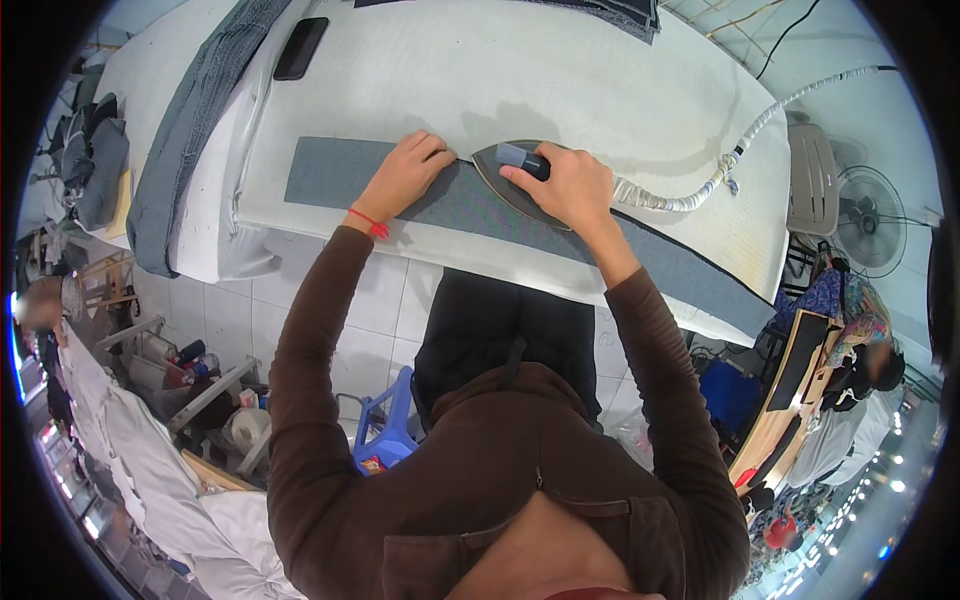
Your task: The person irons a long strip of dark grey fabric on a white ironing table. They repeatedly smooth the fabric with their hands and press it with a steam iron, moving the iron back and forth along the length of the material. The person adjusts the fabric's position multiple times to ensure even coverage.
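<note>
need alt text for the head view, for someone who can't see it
Right hand grips an iron on a long grey fabric strip, which the left hand presses flat on a white padded ironing table.

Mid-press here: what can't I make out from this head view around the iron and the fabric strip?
- Iron: soleplate contact and handle grip hidden by the right hand.
- Grey fabric strip: the part under the left hand and iron is covered; its far right end blurs into the table edge.
- Hose: its source is cut off by the fisheye rim.
</note>
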